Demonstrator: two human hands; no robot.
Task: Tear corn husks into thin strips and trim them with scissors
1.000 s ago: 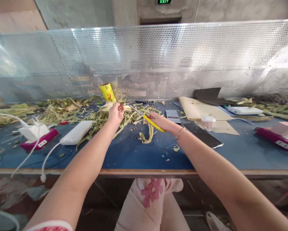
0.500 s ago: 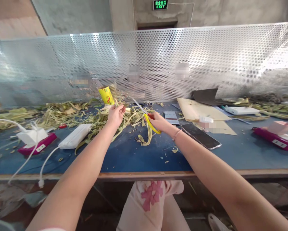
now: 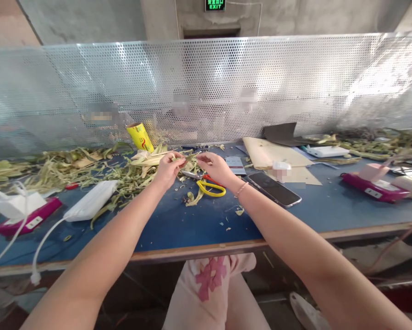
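My left hand point(image 3: 169, 168) is closed in a pinch on a small greenish dried leaf point(image 3: 191, 158) above the blue table. My right hand point(image 3: 214, 166), with a thin bracelet at its wrist, pinches the other side of that leaf; its fingertips are partly hidden. Just below the right hand lie scissors point(image 3: 211, 191) with yellow and red handles, their blades pointing left on the table. A heap of dry green leaves and stalks point(image 3: 126, 176) spreads beneath and left of my left hand. A pale curled leaf point(image 3: 194, 198) rests near the scissors.
Behind the heap, a yellow printed roll point(image 3: 140, 137) leans by the perforated metal screen point(image 3: 206, 82). A phone point(image 3: 274, 189), cardboard point(image 3: 264, 153) and a small card point(image 3: 235, 165) lie to the right. A white power brick point(image 3: 90, 201) and purple power strips point(image 3: 29, 217) sit on the table.
The scissors have gone from my right hand to the table. My right hand has moved left to meet my left hand at the leaf. The view has shifted slightly right.
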